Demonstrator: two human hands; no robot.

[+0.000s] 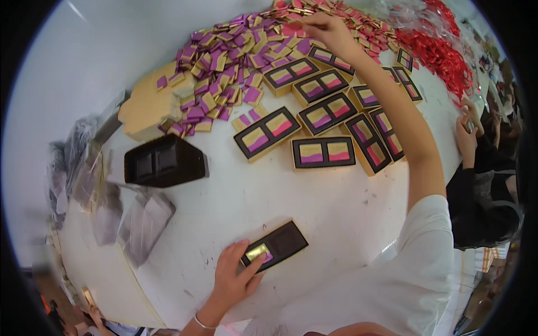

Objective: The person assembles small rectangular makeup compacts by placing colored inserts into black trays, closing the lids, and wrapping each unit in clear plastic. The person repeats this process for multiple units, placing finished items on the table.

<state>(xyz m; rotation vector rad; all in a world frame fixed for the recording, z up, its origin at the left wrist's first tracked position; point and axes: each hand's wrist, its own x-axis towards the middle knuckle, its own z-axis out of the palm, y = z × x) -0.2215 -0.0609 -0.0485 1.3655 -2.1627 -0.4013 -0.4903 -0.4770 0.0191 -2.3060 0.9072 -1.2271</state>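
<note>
Near the front of the white table, my left hand (232, 274) is closed around one end of a small gold-edged box (288, 238) with a black two-part insert. A gold-and-purple wrapped piece (259, 253) lies in the compartment by my thumb; the other compartment shows bare black. My right hand (332, 35) is stretched far across to the pile of wrapped pieces, where purple ones (246, 42) meet pink ones (367, 33). Its fingers are bent together over the pile, and what is between them is too blurred to make out.
Several filled boxes (323, 152), each with a purple and a pink piece, stand mid-table under my right arm. To the left are a stack of black inserts (168, 161), cream cards (148, 106) and clear plastic packs (147, 224). Red ribbon (443, 56) lies far right, near another person's hand (465, 137).
</note>
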